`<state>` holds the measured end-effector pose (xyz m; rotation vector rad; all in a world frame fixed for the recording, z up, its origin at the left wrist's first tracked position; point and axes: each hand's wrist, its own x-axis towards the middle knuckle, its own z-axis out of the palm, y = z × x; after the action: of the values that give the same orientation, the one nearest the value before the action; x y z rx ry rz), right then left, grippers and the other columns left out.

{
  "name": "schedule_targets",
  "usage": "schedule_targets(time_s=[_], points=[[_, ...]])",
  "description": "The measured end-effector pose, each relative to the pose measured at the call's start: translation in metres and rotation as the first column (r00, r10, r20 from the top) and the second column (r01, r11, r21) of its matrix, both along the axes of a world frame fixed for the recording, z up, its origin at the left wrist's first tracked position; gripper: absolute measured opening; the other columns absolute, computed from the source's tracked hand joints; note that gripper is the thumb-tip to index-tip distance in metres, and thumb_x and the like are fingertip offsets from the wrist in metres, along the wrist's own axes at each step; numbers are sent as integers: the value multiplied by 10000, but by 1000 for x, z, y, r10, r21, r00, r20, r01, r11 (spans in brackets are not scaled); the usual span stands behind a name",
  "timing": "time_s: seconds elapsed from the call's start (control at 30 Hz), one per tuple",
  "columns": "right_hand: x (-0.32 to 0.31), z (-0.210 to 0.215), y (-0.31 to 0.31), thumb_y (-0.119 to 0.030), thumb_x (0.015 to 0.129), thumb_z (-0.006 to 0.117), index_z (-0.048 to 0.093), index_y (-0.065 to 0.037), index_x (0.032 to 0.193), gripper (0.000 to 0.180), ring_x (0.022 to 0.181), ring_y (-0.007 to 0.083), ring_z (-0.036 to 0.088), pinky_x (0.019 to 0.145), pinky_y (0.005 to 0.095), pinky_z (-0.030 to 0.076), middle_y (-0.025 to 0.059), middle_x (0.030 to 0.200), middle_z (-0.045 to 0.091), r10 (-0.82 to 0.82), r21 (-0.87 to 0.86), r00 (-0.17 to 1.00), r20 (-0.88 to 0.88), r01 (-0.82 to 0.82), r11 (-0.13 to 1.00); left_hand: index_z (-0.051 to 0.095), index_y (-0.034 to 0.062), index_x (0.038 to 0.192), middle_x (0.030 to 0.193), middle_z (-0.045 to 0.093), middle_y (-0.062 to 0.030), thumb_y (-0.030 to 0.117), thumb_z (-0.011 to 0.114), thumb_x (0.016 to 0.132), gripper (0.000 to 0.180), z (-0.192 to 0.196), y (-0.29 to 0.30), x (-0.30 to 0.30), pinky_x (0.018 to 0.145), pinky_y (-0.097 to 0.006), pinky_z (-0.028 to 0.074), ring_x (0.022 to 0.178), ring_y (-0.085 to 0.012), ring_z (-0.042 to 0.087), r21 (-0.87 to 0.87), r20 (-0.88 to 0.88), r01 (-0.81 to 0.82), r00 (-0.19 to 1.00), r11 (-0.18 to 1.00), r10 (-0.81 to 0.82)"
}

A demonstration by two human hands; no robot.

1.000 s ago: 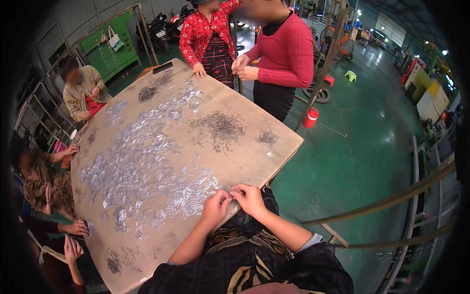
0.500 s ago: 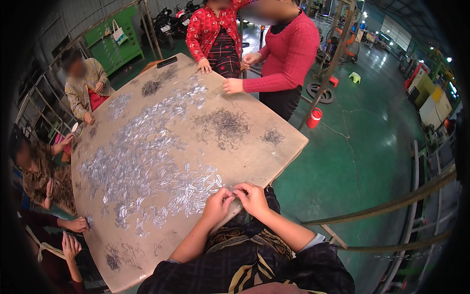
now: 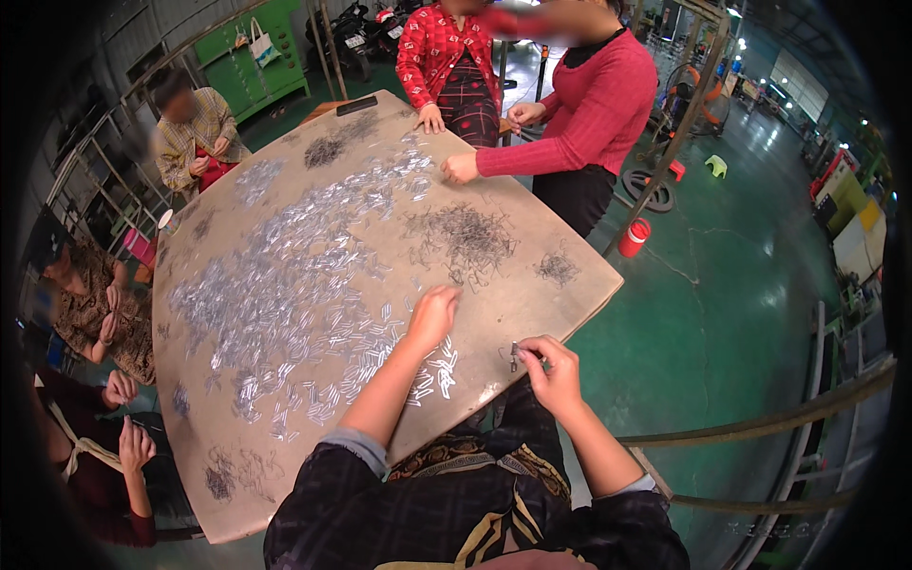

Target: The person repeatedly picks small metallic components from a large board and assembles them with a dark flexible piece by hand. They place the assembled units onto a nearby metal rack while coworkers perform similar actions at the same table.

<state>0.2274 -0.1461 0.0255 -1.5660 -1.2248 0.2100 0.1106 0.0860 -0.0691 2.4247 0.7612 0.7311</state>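
My left hand [image 3: 434,315] reaches over the table, its fingers bunched together at the near edge of a loose pile of thin dark wire pieces [image 3: 465,237]. Whatever is between those fingertips is hidden. By the table's right edge, my right hand [image 3: 555,372] pinches a small dark metal piece [image 3: 515,355] between thumb and fingers; its exact kind is too small to make out. Left of my forearm, many short shiny elongated metal pieces [image 3: 313,328] lie spread across the brown table [image 3: 318,484].
A smaller wire heap [image 3: 557,268] lies near the right corner, another [image 3: 220,480] at the near left. Across the table stands a person in a pink sweater [image 3: 608,104] beside one in a red patterned shirt [image 3: 427,57]. Several people work along the left side. A red container [image 3: 634,237] stands on the floor.
My hands, together at the table edge before, have parted. The left moved forward to the wire pile; the right moved to the right with the small metal piece. The whole view shifted slightly.
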Motion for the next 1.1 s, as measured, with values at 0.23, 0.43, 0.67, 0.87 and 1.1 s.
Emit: schedule_targets(time_s=[0.23, 0.43, 0.67, 0.87, 1.1], points=[[17, 11, -13, 30, 823, 650, 662, 24, 864, 44, 693, 163, 621, 664, 275, 493, 101, 782, 665, -96, 28, 995, -24, 97, 995, 572, 61, 1262, 1438, 456, -168, 27, 455, 879, 401, -25, 29, 55, 1104, -400, 363, 1349, -356, 402, 261, -302, 12, 951, 965, 70], [30, 13, -31, 10, 840, 652, 658, 14, 883, 44, 690, 200, 641, 656, 288, 506, 113, 787, 656, -105, 11, 994, 33, 105, 994, 677, 58, 1094, 1244, 601, -172, -9, 508, 788, 357, 35, -35, 38, 974, -424, 463, 1184, -353, 544, 2, -524, 198, 835, 980, -168], [38, 22, -37, 44, 815, 650, 651, 28, 848, 37, 667, 170, 591, 645, 267, 474, 103, 756, 645, -81, 20, 997, 16, 81, 997, 680, 63, 1085, 1129, 636, -152, -33, 560, 749, 369, 18, 23, 55, 937, -399, 482, 1108, -314, 579, 109, -197, -65, 977, 992, 86], [41, 23, -48, 40, 814, 657, 652, 20, 846, 38, 680, 180, 612, 648, 276, 486, 105, 763, 654, -63, -11, 997, 50, 63, 998, 634, 113, 1196, 1307, 559, -84, 69, 458, 891, 355, 7, 43, 89, 1053, -447, 386, 1263, -293, 473, 216, -331, 134, 942, 967, -56], [44, 23, -54, 34, 812, 664, 658, 13, 854, 47, 689, 200, 628, 650, 285, 494, 111, 769, 657, -58, -8, 996, 66, 59, 998, 667, 115, 1165, 1301, 572, -132, 17, 530, 840, 366, 5, 25, 107, 1021, -409, 428, 1229, -337, 518, 43, -427, 138, 898, 989, -107]])
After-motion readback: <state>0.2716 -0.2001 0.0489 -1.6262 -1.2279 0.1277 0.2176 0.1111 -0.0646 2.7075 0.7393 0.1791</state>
